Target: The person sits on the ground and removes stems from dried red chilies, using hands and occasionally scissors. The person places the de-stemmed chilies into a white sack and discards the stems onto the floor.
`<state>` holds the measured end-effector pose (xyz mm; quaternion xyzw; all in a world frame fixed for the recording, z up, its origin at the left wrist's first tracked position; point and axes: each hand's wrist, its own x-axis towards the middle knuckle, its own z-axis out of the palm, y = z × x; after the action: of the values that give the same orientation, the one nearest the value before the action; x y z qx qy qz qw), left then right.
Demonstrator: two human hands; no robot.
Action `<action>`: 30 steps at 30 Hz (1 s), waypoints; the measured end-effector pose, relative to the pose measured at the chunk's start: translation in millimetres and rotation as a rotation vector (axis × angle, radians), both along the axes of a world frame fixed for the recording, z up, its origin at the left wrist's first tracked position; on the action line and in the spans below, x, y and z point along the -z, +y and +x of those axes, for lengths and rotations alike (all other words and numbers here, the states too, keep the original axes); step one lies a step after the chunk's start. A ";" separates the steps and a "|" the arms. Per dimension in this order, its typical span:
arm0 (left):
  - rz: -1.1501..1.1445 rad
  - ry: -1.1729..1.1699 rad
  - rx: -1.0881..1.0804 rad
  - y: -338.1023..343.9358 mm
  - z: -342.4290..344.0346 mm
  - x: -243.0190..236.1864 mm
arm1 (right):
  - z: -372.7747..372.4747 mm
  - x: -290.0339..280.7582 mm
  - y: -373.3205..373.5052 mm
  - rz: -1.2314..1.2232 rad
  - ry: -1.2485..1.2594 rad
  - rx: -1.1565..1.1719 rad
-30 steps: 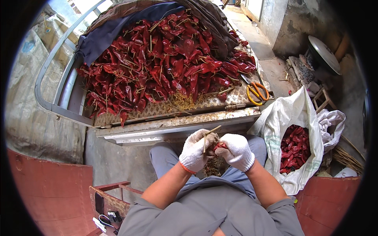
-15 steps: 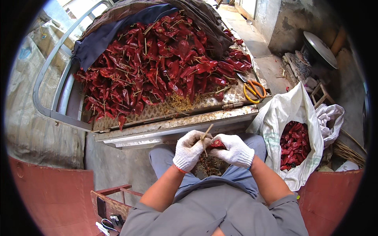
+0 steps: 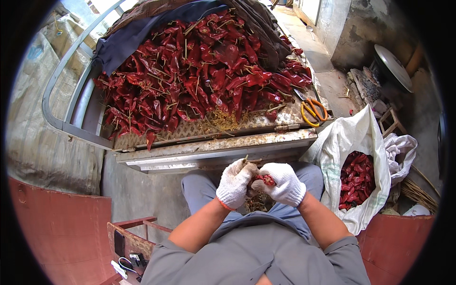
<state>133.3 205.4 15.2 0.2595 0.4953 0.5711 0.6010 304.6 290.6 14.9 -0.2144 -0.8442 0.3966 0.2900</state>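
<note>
My left hand (image 3: 236,183), in a white knitted glove, is closed with its fingers pinched together. A short piece of straw-coloured dried stalk (image 3: 246,158) sticks out above its fingertips. My right hand (image 3: 283,185), gloved alike, is closed around a dried red chili pepper (image 3: 266,179) whose cut or torn end faces the left hand. The fingertips of both hands meet between my knees. Beyond them a large heap of dried red chili peppers (image 3: 194,80) covers a rusty metal cart bed (image 3: 247,141). Orange-handled scissors (image 3: 314,112) lie at its right corner.
At my right stands an open white woven sack (image 3: 332,142) holding loose red peppers (image 3: 356,178). A dark cloth (image 3: 126,40) drapes over the heap's back. A grey metal rail (image 3: 46,102) bounds the cart's left. Lower left is a wooden stool (image 3: 137,240) bearing a phone (image 3: 119,243) and cables.
My hands have drawn closer together, and the left has turned. The long stalk that stood up from its fingers now shows only as a short piece. The whole view has shifted slightly.
</note>
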 end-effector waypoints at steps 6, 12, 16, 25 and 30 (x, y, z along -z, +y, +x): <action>-0.165 -0.276 -0.098 -0.1 14.3 -12.3 | 2.1 8.0 -10.3 0.153 0.028 0.032; -0.181 -0.551 -0.114 -3.0 15.7 6.0 | 4.8 9.8 -14.1 0.183 0.119 0.057; -0.150 -0.562 -0.123 -7.0 17.6 14.5 | 5.4 9.0 -16.6 0.145 0.178 0.085; -0.137 -0.318 -0.350 2.6 -11.8 46.5 | 11.8 0.8 -40.6 -0.393 0.091 -0.004; -0.141 1.349 0.375 1.5 -42.8 79.7 | 33.3 -6.7 -36.0 -0.835 0.192 0.100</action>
<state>90.5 206.9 -64.5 0.5985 0.7428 0.1388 0.2662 337.9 254.6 21.7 -0.3161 -0.5688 0.7078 0.2747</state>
